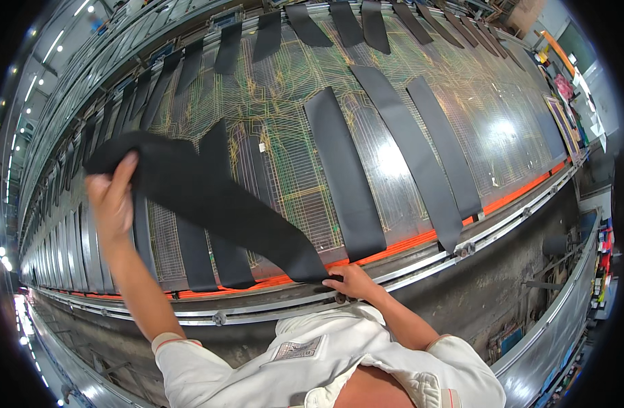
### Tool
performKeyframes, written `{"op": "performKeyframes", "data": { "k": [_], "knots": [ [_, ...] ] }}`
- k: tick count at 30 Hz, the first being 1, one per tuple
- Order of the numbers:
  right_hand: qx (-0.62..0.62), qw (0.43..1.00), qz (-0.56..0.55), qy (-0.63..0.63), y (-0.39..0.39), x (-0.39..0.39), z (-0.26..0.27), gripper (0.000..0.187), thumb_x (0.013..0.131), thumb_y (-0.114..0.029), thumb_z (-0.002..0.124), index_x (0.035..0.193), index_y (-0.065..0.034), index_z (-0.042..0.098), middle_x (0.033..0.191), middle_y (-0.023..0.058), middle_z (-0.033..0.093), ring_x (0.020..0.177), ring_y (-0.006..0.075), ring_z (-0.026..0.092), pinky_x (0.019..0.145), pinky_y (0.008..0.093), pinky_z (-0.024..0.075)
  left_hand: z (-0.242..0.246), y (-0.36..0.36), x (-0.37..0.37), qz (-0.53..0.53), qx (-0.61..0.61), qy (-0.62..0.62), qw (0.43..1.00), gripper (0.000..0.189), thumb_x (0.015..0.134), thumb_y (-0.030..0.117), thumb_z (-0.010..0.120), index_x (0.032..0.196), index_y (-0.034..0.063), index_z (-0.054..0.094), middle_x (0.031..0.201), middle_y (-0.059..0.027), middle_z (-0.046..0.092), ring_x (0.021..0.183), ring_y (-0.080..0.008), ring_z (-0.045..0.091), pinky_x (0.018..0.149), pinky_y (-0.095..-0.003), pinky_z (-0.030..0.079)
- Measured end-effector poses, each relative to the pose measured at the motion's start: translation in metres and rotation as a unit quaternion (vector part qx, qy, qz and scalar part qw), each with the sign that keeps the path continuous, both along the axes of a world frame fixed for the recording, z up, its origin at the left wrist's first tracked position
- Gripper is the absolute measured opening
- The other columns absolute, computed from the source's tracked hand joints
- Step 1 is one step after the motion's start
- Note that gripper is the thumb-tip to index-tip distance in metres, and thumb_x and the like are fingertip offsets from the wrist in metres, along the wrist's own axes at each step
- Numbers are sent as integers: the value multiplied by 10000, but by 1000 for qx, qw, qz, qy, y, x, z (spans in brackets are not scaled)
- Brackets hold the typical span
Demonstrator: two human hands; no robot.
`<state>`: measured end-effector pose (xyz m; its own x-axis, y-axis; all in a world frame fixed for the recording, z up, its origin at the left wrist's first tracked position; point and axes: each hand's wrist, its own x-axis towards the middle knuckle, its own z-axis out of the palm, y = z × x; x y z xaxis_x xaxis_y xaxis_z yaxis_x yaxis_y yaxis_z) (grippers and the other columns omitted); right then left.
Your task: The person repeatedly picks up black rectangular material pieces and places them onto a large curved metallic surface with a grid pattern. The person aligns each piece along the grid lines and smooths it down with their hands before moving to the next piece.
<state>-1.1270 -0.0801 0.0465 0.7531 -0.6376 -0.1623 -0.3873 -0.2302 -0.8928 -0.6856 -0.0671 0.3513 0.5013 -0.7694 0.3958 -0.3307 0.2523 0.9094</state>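
Note:
Between my two hands a long black sheet strip (225, 204) is stretched in the air, aslant over the long table (286, 176), whose top bears many coloured lines. My left hand (113, 196), slightly blurred, grips the strip's raised, folded-over end at the left. The fingers of my right hand (355, 282) pinch its near corner at the table's front edge. Right of the held strip lies a flat dark grey strip (345, 173), with a longer grey strip (416, 148) and another grey strip (447, 148) beyond it. Part of a black strip (189, 255) shows beneath the held one.
Metal rails (261, 312) with round knobs run along the near edge, beside an orange band (409, 244). More dark strips (268, 33) hang over the far edge, and several lie to the left. Another long metal-sided table (546, 331) stands across the aisle at lower right.

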Motion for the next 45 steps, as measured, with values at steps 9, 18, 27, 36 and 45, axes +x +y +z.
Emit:
{"op": "performKeyframes", "data": {
  "k": [9, 18, 27, 36, 45],
  "knots": [
    [-17, 997, 14, 72, -3, 9, -28, 302, 871, -256, 776, 716, -14, 682, 684, 202, 626, 654, 416, 615, 602, 467, 469, -177, -196, 20, -24, 121, 133, 983, 280, 894, 148, 815, 1072, -53, 739, 1012, -99, 758, 875, -168, 718, 817, -307, 575],
    [94, 985, -127, 63, -9, 22, 4, 231, 898, -226, 762, 924, 3, 743, 794, 155, 721, 766, 347, 689, 774, 411, 530, -337, -325, 34, -48, 233, 89, 967, 208, 885, 136, 801, 1033, 1, 745, 947, -82, 763, 833, -160, 721, 754, -326, 577],
    [13, 978, -122, 168, -7, 11, -3, 194, 868, -235, 790, 905, -45, 768, 852, 157, 723, 867, 345, 670, 866, 424, 507, -347, -347, 35, -37, 247, -181, 951, 426, 713, 254, 926, 1084, 114, 769, 1055, -51, 769, 889, -157, 726, 766, -323, 560],
    [20, 970, -164, 177, -14, 16, 3, 180, 850, -245, 803, 865, -70, 767, 750, 96, 704, 804, 304, 663, 838, 399, 477, -352, -364, 28, -75, 258, -60, 961, 423, 717, 296, 943, 1068, 124, 781, 738, -15, 715, 648, -116, 658, 750, -299, 515],
    [46, 967, -201, 151, -19, 26, 12, 187, 899, -227, 751, 832, -52, 751, 842, 136, 721, 804, 374, 631, 801, 498, 469, -366, -367, 19, -33, 273, -65, 959, 431, 737, 341, 917, 1115, 196, 768, 625, 34, 622, 683, -133, 614, 1115, -464, 287]
  ]
}}
